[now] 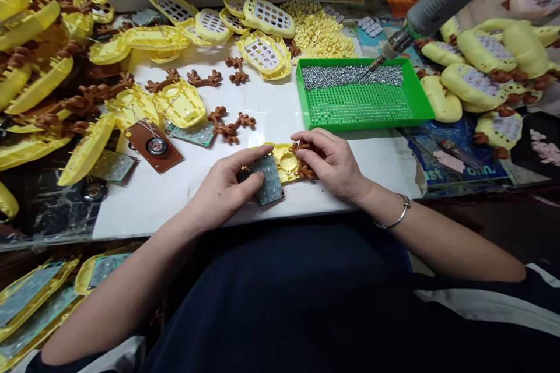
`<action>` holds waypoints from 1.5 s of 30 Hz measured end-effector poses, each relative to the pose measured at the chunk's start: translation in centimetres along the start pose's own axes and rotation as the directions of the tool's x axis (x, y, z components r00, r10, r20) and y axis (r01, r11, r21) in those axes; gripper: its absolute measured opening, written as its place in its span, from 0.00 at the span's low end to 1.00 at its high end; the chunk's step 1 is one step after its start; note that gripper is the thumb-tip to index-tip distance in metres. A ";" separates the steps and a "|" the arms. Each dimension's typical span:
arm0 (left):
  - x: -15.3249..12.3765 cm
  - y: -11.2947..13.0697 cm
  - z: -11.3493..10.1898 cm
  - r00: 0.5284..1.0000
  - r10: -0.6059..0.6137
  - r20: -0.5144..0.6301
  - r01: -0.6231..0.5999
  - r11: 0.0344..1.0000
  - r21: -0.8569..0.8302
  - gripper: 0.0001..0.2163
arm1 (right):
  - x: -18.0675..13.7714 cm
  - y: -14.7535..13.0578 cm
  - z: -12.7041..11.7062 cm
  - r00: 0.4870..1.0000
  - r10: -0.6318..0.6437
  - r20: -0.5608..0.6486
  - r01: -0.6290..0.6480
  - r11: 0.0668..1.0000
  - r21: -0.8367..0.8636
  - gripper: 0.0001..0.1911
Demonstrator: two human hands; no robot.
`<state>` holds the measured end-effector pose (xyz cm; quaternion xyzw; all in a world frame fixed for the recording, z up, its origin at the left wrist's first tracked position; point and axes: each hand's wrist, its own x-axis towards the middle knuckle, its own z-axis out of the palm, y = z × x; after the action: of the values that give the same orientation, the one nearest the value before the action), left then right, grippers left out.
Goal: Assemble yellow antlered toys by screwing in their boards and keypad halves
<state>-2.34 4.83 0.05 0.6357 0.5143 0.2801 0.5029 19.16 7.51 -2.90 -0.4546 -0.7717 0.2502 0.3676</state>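
A yellow plastic shell half (287,164) lies on the white work surface in front of me, its hollow inner side up. My left hand (234,180) grips a grey-green circuit board (268,179) at the shell's left end, thumb on the board and index finger reaching over the shell's edge. At the right end, my right hand (330,163) pinches a brown antler-shaped piece (306,170) against the shell. The fingers partly cover this piece. Just behind the hands stand a loose brown antler piece (230,125) and a green tray (367,122) holding many small screws.
An electric screwdriver (420,17) hangs with its tip over the tray. Yellow shells (35,81) are heaped at the left, and finished-looking yellow bodies (476,81) at the right. A brown board with a speaker (155,148) lies left. Small yellow parts (321,35) are piled behind.
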 end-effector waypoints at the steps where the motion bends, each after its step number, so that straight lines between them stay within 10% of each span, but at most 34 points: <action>1: 0.0 0.0 0.0 1.000 -0.001 0.000 0.001 1.000 -0.003 0.26 | 0.0 0.0 0.1 1.000 0.004 -0.001 -0.004 1.000 -0.006 0.10; 15: -0.2 0.2 0.0 1.000 -0.011 0.003 0.011 1.000 0.014 0.24 | 1.1 -0.6 0.4 0.948 0.316 0.041 -0.319 0.940 0.122 0.08; 25: -0.2 0.2 0.2 0.997 -0.073 -0.008 0.073 0.995 -0.061 0.27 | -0.2 -0.6 0.3 0.988 0.067 0.140 0.035 0.785 -0.619 0.22; 34: -0.3 0.3 0.1 0.969 -0.240 0.063 0.237 0.825 -0.513 0.23 | -1.6 -2.4 -1.0 0.950 -0.312 -0.018 0.276 0.864 -0.420 0.12; 42: -0.3 2.3 0.4 0.946 -0.320 0.050 0.272 0.703 -0.657 0.19 | -2.4 -3.9 -0.7 0.907 -0.393 0.151 0.419 0.882 -0.218 0.28; 45: -0.2 2.6 0.6 0.947 -0.312 0.075 0.278 0.680 -0.679 0.17 | -2.6 -3.8 -0.8 0.883 -0.445 0.150 0.470 0.831 -0.298 0.15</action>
<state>-0.87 4.55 2.32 0.3088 0.4825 0.3789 0.7268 18.65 3.50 -0.61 -0.3015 -0.9015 0.0407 0.3078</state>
